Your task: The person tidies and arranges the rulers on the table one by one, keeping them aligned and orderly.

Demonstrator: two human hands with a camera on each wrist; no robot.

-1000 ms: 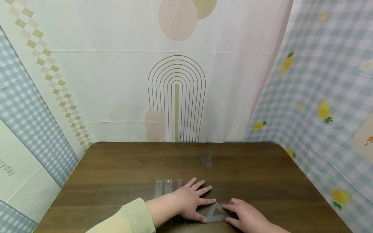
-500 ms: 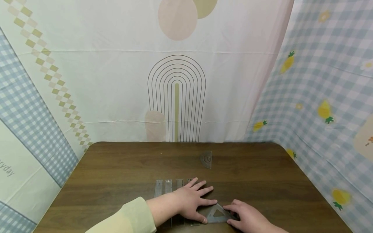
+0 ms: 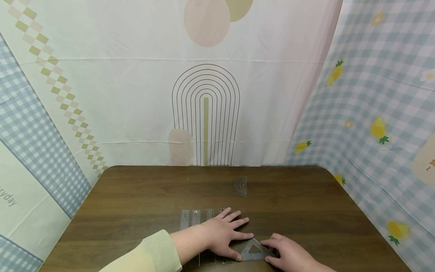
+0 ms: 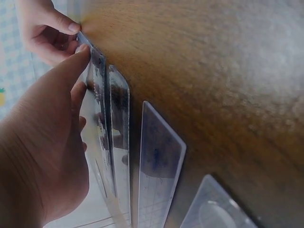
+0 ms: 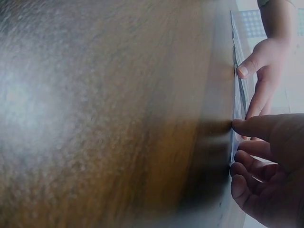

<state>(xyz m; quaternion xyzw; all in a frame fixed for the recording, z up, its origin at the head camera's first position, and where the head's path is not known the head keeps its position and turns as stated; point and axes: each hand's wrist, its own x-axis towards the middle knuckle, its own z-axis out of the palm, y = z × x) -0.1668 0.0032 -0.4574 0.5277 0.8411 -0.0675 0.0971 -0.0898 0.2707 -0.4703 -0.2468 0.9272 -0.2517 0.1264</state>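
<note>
My left hand point(image 3: 221, 235) lies palm down with spread fingers over several clear rulers. Its index fingertip is at the top corner of a clear triangular set square point(image 3: 245, 254), its thumb at the lower left corner. From the right, my right hand point(image 3: 289, 252) pinches the set square's right corner between thumb and curled fingers. Two clear rulers, an outer ruler point(image 3: 185, 219) and one with a round hole point(image 3: 196, 219), stick out beyond the left forearm. In the left wrist view, a ruler point(image 4: 159, 156) lies beside the left hand. The palm hides the rulers' middles.
A clear protractor point(image 3: 240, 186) lies farther back on the brown wooden table point(image 3: 142, 196). A patterned white cloth point(image 3: 136, 94) hangs behind the table, and a checked cloth point(image 3: 367, 151) hangs on the right.
The set square has slid slightly right and its right corner has come into view, with the right hand shifting a little the same way. The left hand stays nearly in place.
</note>
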